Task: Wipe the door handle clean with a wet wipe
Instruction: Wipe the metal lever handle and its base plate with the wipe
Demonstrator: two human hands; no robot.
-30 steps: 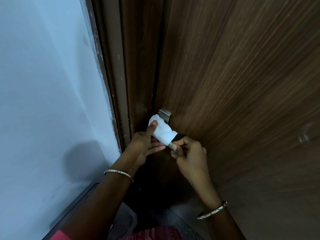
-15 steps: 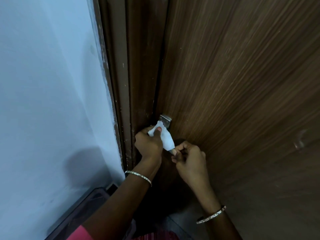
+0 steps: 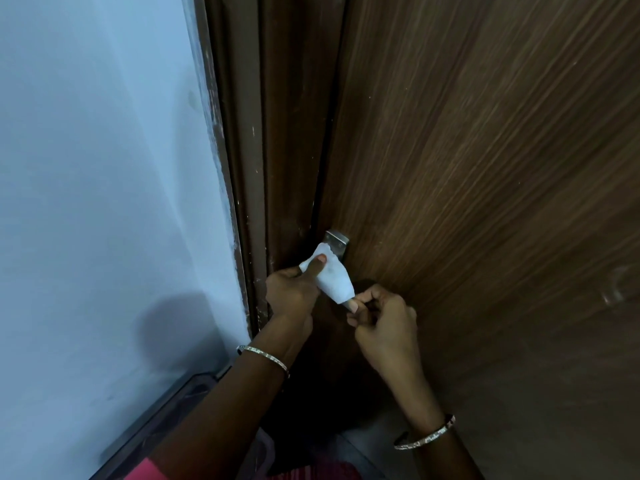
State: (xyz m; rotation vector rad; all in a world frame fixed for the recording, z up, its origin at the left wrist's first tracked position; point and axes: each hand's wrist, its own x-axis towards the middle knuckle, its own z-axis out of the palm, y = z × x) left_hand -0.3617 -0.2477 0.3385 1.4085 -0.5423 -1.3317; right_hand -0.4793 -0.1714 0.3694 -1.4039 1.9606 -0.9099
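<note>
A metal door handle (image 3: 337,241) is fixed to the brown wooden door (image 3: 485,168) near its left edge; only its top plate and a bit of its lower end show. A white wet wipe (image 3: 334,280) is wrapped over the handle's middle. My left hand (image 3: 294,292) grips the wipe around the handle, thumb pressed on top of the cloth. My right hand (image 3: 384,322) pinches the handle's lower end just below the wipe, fingers curled.
The dark brown door frame (image 3: 242,168) runs up beside a pale blue wall (image 3: 104,168) on the left. A dark plastic container (image 3: 180,403) sits on the floor below the wall. Both wrists wear thin bangles.
My left hand has closed around the wipe on the handle and slid it slightly up and down. The right hand has stayed at the lower end.
</note>
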